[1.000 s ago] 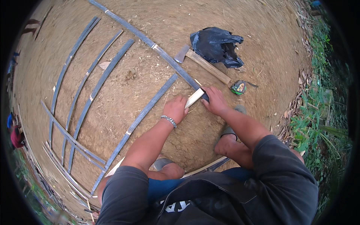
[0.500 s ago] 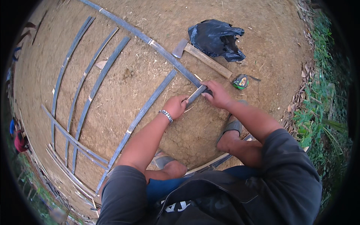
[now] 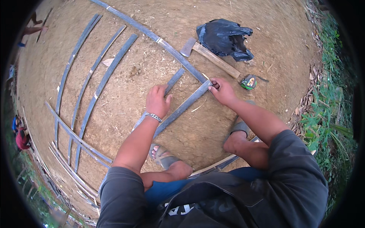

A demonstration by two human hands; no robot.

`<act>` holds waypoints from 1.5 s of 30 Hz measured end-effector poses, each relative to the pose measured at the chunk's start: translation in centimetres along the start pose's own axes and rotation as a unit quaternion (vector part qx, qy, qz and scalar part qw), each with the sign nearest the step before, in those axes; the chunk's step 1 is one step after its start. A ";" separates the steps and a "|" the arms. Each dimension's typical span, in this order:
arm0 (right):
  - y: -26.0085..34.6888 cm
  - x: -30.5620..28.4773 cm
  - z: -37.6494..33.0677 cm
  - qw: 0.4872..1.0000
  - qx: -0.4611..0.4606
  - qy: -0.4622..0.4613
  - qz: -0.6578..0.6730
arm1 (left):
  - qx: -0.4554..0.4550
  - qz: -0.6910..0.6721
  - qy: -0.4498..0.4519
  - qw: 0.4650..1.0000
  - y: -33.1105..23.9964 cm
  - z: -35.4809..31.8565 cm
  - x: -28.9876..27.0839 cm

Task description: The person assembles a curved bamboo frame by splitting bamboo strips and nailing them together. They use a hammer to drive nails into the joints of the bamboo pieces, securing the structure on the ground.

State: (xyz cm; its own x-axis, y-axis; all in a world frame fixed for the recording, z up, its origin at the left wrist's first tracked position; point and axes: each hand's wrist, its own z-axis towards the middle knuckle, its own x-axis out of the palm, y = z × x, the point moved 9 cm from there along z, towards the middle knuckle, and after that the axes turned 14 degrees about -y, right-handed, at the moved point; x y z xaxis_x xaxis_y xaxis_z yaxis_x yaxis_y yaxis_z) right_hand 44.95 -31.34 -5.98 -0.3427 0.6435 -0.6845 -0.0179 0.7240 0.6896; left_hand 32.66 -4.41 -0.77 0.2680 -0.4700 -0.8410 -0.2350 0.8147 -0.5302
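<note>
One dark strip [image 3: 184, 107] at the frame's centre, pinched at its upper end by the right hand [image 3: 223, 92], is best steadied beside the long strip [image 3: 173, 51], the left hand [image 3: 157, 102] being unclenched and apparently empty.

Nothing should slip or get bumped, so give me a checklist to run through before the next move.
1. Right hand at the near dark strip's upper end: ok.
2. Left hand on the near dark strip: not ok, it is off it.
3. Near dark strip fastened to the long strip: cannot tell; their ends appear to meet.
4. Axe apart from both hands: ok, lying on the ground.
5. Tape measure apart from both hands: ok.
</note>
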 end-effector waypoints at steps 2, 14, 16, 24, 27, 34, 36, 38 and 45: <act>0.5 0.1 0.1 1.000 0.000 -0.016 -0.018 | 0.007 0.066 -0.002 0.998 1.5 -0.5 -1.0; 1.9 0.8 0.1 0.997 -0.035 -0.046 -0.053 | -0.004 -0.002 0.064 0.998 2.3 -2.3 -0.2; 2.4 0.9 0.2 0.997 -0.051 -0.047 -0.038 | -0.002 0.006 0.077 0.997 1.7 -2.4 0.9; 8.1 2.4 1.4 0.983 -0.106 -0.062 -0.134 | -0.038 -0.023 0.080 0.996 2.4 -2.8 0.2; 11.3 3.1 2.8 0.971 -0.169 -0.108 -0.128 | -0.028 0.005 -0.029 0.999 5.6 -2.8 -0.2; 15.6 6.5 7.2 0.961 -0.217 -0.034 -0.169 | -0.216 0.008 -0.066 0.974 12.9 0.7 -3.9; 18.0 7.7 8.1 0.961 -0.218 -0.010 -0.168 | -0.253 0.059 -0.062 0.964 15.9 0.3 -5.6; 18.6 8.8 10.1 0.956 -0.225 -0.013 -0.187 | -0.253 0.064 -0.014 0.965 18.4 2.2 -6.2; 18.5 10.8 12.4 0.960 -0.150 0.017 -0.235 | -0.228 0.196 -0.065 0.952 22.4 7.8 -10.2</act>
State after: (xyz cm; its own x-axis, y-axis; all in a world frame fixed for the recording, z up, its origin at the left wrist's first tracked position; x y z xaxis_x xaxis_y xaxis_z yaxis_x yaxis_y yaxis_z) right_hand 52.56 -7.91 -3.55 -0.2601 0.2511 -0.9324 -0.4462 0.8251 0.3466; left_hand 31.97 21.32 -3.25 0.1817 -0.0898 -0.9792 -0.7132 0.6736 -0.1941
